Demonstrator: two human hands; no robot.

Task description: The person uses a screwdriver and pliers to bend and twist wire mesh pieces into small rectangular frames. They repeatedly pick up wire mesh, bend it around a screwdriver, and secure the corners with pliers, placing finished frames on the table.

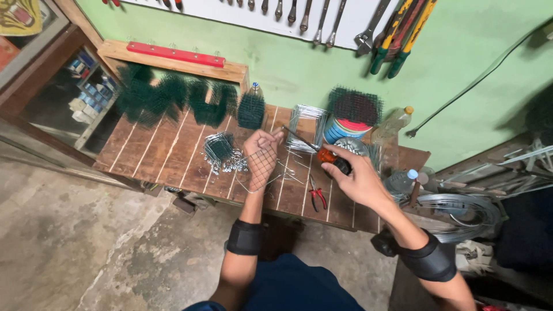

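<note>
Looking down at the wooden workbench (173, 151), we note our left hand (260, 151) closed around a piece of dark wire mesh (260, 168), held just above the bench near its middle. The mesh hangs down from the fist toward the near edge of the bench, its long axis running roughly away from us. Our right hand (356, 179) is clamped on the orange handle of a screwdriver (318, 151). The screwdriver's long axis runs from lower right to upper left, and its metal tip points toward the left hand, ending just beside the knuckles; we cannot tell whether it touches the mesh.

As for containers, a round tub (341, 130) with coloured bands stands at the back of the bench, with a dark mesh piece (355, 106) rising from or behind it; which of the two we cannot tell. A clear plastic bottle (396, 121) with a yellow cap stands just beside it, and a second bottle (400, 181) with a blue cap lies near our right wrist. Their contents are not discernible.

Red-handled pliers (316, 197) lie on the bench between our forearms. Green mesh pieces (173, 98) line the back left.
</note>
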